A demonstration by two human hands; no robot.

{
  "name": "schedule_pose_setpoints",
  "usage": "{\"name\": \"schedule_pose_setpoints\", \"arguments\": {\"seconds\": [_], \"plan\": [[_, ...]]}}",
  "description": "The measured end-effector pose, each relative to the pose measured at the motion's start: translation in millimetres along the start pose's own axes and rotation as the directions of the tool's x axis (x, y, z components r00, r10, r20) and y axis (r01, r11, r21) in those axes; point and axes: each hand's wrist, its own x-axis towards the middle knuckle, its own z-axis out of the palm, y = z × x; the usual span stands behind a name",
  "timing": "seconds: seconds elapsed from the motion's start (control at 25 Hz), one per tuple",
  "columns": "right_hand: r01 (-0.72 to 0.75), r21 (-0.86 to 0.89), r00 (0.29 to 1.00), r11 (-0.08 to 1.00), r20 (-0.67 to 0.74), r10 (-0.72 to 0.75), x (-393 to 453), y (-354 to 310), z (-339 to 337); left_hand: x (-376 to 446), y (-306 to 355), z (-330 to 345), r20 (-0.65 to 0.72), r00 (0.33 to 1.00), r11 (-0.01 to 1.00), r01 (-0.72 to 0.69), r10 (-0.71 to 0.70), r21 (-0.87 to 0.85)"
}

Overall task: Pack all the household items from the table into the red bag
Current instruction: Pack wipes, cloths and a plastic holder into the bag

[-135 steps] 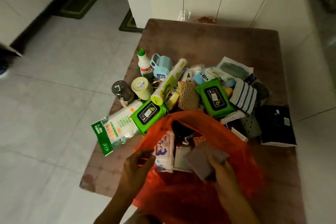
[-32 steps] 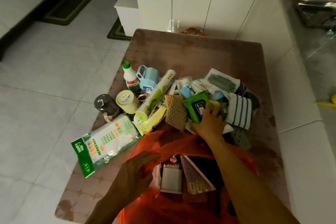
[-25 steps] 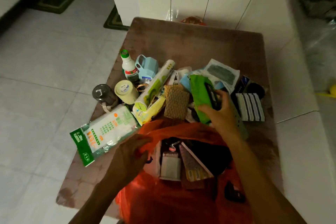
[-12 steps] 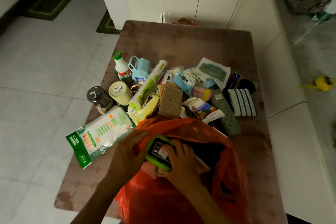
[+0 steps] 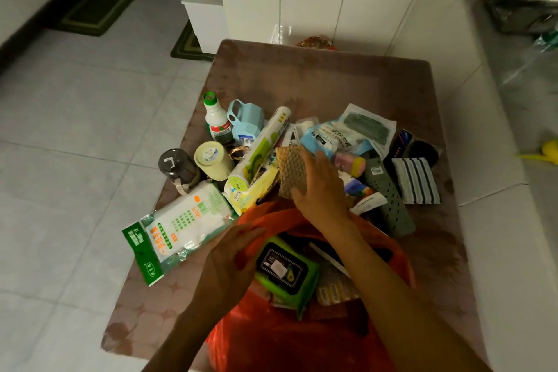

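Red plastic bag [image 5: 302,338] mouth pinched wide by left hand [image 5: 225,263] for loading, while right hand [image 5: 321,187], fingers spread, reaches onto tan waffle-textured sponge cloth [image 5: 291,174].

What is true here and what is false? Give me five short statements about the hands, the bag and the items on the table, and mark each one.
1. The green wipes pack lies inside the red bag. True.
2. The right hand rests on the brown waffle-textured pad. True.
3. The left hand holds the white bottle with the green cap. False: it is at the bag's rim, and the bottle stands untouched at the far left of the pile.
4. The striped cloth is already in the bag. False: it lies on the table, right of the pile.
5. The large white and green packet lies on the table left of the bag. True.
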Motion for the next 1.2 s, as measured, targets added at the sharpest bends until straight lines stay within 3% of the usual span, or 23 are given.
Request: {"name": "schedule_pose_setpoints", "arguments": {"seconds": [0.08, 0.12, 0.2, 0.28, 0.36, 0.44, 0.52, 0.6, 0.72, 0.88, 1.0, 1.08, 1.16, 1.2], "plan": [[-0.076, -0.109, 0.957, 0.991, 0.27, 0.103, 26.5, 1.2, 24.1, -0.7, -1.9, -4.0, 0.014, 1.0, 1.0, 0.007, -0.007, 0.012], [-0.105, -0.121, 0.94, 0.987, 0.311, 0.138, 34.2, 2.5, 34.0, -1.8, -3.5, -5.7, 0.025, 1.0, 1.0, 0.014, -0.014, 0.008], [-0.114, -0.163, 0.959, 0.98, 0.239, 0.152, 39.3, 1.5, 46.4, -3.9, -7.1, -10.8, 0.039, 0.999, 1.0, 0.022, -0.022, 0.02], [-0.062, -0.191, 0.995, 0.98, 0.068, 0.076, 31.5, -2.1, 43.1, -9.0, -13.7, -13.3, 0.045, 0.999, 0.998, 0.013, -0.015, 0.056], [-0.049, -0.005, 0.986, 0.999, -0.161, 0.047, 21.1, -1.0, 23.9, -21.0, -26.8, -8.7, 0.106, 0.994, 0.979, 0.017, -0.039, 0.201], [-0.034, 0.301, 0.934, 0.953, -0.33, 0.138, 1.9, 7.7, -4.6, -38.2, -41.3, 1.1, 0.17, 0.971, 0.948, 0.113, -0.169, 0.298], [-0.007, 0.603, 0.908, 0.798, -0.33, 0.257, -35.7, 20.3, -31.6, -52.4, -47.3, 11.4, 0.185, 0.926, 0.918, 0.269, -0.33, 0.29], [-0.058, 0.739, 0.939, 0.672, -0.187, 0.287, -91.4, 38.9, -42.9, -58.9, -44.6, 23.2, 0.163, 0.884, 0.886, 0.393, -0.438, 0.246], [-0.155, 0.667, 0.988, 0.729, 0.089, 0.129, -160.8, 74.1, -36.8, -56.1, -30.5, 25.2, 0.133, 0.897, 0.905, 0.407, -0.422, 0.129], [-0.183, 0.33, 0.938, 0.926, 0.34, 0.064, -180.3, 100.7, -8.4, -39.0, -8.1, -10.7, 0.148, 0.926, 0.934, 0.355, -0.347, -0.031], [-0.187, -0.022, 0.857, 0.982, 0.485, 0.174, -178.7, 93.9, 9.7, -30.6, 5.3, -23.8, 0.273, 0.932, 0.97, 0.214, -0.238, 0.114], [-0.133, -0.066, 0.888, 0.989, 0.434, 0.149, -175.0, 81.8, 0.8, -29.2, 13.8, -19.1, 0.328, 0.907, 0.942, 0.168, -0.264, 0.292], [-0.057, 0.11, 0.983, 0.992, 0.178, 0.037, -162.2, 70.3, -21.8, -29.0, 22.8, -15.1, 0.2, 0.952, 0.914, 0.143, -0.232, 0.379], [-0.05, 0.25, 0.999, 0.967, 0.0, 0.052, -150.7, 71.5, -34.4, -27.0, 25.4, -14.4, 0.102, 0.975, 0.92, 0.148, -0.197, 0.362]]}}
